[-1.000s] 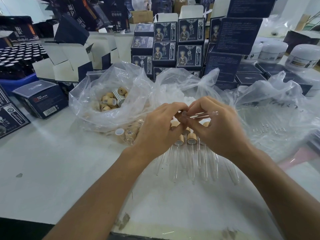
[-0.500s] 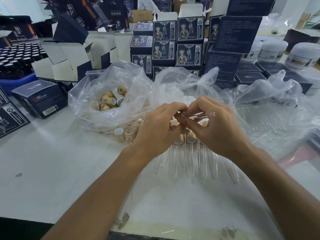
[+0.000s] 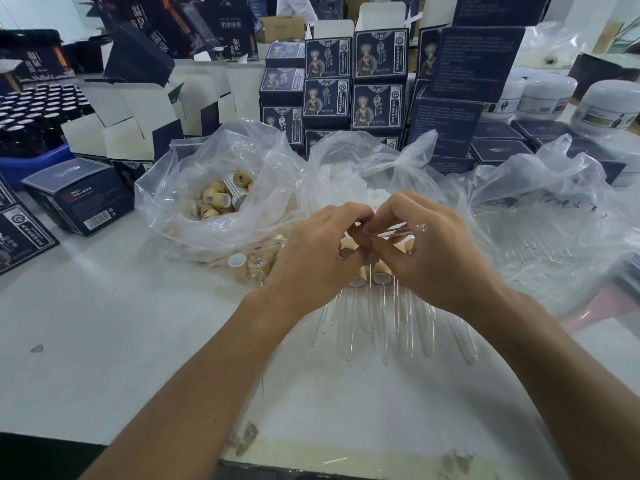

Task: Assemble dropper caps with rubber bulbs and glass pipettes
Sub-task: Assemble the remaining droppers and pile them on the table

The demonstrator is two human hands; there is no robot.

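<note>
At frame centre, a pipette [image 3: 398, 231] was pinched by the right hand [image 3: 433, 251] against a cap gripped, largely hidden, by the left hand [image 3: 311, 254]; skewed pressure could have snapped the glass.

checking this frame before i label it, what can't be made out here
- Head view: the cap the left hand holds is hidden by its curled fingers.
- Whether the glass pipette in the right hand is seated in a bulb yet: fingertips cover the joint.
- White pieces in the middle bag: blurred by plastic, too small to identify.
- Pipettes in the right bag: clear glass under creased plastic, uncountable.
- Finished droppers on the table: partly under both hands.
</note>
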